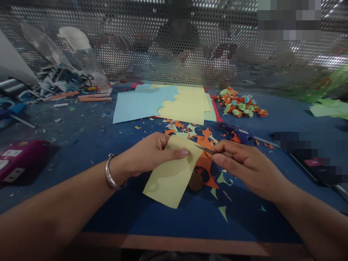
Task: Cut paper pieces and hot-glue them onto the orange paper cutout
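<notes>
Yellow paper is pinched in the left hand, thumb on top, held over the desk. Its long axis is slanted, far end tipped right. A pointed metal blade is gripped in the right hand, just off the sheet's right side, and is aimed left, kinda crosswise to that axis. The edge is overlapped by the tip, but actual contact can't be told, tbh.
</notes>
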A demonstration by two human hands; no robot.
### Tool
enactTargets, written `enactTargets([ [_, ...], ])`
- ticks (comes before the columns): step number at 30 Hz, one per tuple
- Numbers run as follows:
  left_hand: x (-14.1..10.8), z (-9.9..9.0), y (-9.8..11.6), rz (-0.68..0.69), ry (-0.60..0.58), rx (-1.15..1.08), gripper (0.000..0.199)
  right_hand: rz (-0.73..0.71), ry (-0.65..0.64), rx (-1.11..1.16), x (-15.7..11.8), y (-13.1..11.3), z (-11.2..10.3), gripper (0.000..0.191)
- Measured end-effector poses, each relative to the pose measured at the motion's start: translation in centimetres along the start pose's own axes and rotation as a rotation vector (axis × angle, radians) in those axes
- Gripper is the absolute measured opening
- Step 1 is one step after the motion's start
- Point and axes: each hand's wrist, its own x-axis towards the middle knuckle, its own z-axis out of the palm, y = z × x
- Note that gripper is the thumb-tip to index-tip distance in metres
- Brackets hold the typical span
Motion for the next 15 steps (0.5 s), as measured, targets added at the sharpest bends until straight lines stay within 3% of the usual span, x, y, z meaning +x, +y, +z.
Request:
enactTargets([
  [15, -0.09, 0.15, 0.17, -0.027, -0.042, -0.097, 0.029, -0.017, 0.011, -0.060, 0.05, 0.17, -0.01, 0.038],
])
